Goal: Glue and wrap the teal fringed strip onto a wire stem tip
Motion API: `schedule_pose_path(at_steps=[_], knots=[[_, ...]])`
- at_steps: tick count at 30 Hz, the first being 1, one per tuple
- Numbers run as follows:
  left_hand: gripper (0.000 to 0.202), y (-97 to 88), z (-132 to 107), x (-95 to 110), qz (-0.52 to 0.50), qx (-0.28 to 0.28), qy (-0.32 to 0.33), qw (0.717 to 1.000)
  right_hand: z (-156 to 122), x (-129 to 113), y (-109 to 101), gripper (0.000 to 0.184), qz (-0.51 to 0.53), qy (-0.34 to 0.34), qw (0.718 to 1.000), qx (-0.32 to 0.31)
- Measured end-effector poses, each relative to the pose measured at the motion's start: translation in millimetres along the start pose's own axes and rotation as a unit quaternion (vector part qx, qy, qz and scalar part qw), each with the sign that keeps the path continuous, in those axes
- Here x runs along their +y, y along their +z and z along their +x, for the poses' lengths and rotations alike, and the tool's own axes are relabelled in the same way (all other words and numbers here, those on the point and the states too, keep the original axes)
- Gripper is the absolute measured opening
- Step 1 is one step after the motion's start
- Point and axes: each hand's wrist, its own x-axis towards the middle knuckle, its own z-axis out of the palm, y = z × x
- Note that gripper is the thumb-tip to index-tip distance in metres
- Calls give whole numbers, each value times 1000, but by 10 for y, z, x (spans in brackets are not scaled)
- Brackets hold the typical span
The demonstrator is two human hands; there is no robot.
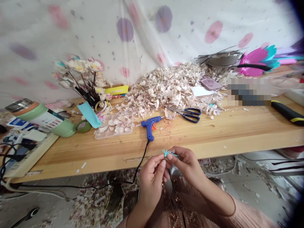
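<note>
Just off the table's front edge, my left hand (pixel 154 174) and my right hand (pixel 186 163) meet around a small turquoise fringed strip (pixel 165 152). Thumb and fingers of my left hand pinch its lower end, where a thin stem may be hidden. My right hand's thumb and forefinger grip the fringe from the right side. Beyond my hands, a blue glue gun (pixel 150 126) with an orange trigger lies on the wood, its nozzle pointing right. Dark-handled scissors (pixel 191 114) rest to the right of it.
Behind the tools spreads a large heap of pale petals (pixel 163 85). A clear tray (pixel 114 133) holds more petals. Handmade flowers (pixel 80 69) stand at left beside a green bottle (pixel 52 118). The glue gun's black cord (pixel 140 166) hangs over the table edge (pixel 95 169).
</note>
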Motion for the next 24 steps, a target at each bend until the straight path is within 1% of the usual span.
schedule_pose_path(at_steps=[2, 5, 8, 11, 13, 15, 19, 21, 24], knots=[[22, 2, 5, 21, -18, -2, -13, 1000, -5, -35, 36, 40, 42, 12, 999, -10], [24, 11, 3, 17, -25, 1, -7, 1000, -25, -51, 47, 41, 47, 11, 999, -7], [24, 19, -22, -6, -46, 4, -6, 999, -62, -38, 18, 40, -28, -18, 999, 17], [23, 10, -72, -4, -93, 9, -15, 995, -104, -26, 4, 42, -116, -53, 991, 47], [25, -2, -112, 28, -124, 19, -13, 992, -137, -35, 21, 43, -133, -66, 988, 44], [27, -6, -156, 89, -136, 31, -2, 990, -180, -65, 60, 43, -129, -78, 988, 34], [27, 12, -266, 272, -116, 57, 27, 991, -315, -179, 167, 42, -119, -107, 987, 31], [28, 19, -339, 374, -126, 53, 33, 990, -409, -252, 223, 42, -121, -124, 985, 20], [32, 10, -454, 517, -171, 25, 31, 985, -567, -355, 298, 40, -131, -156, 979, 1]])
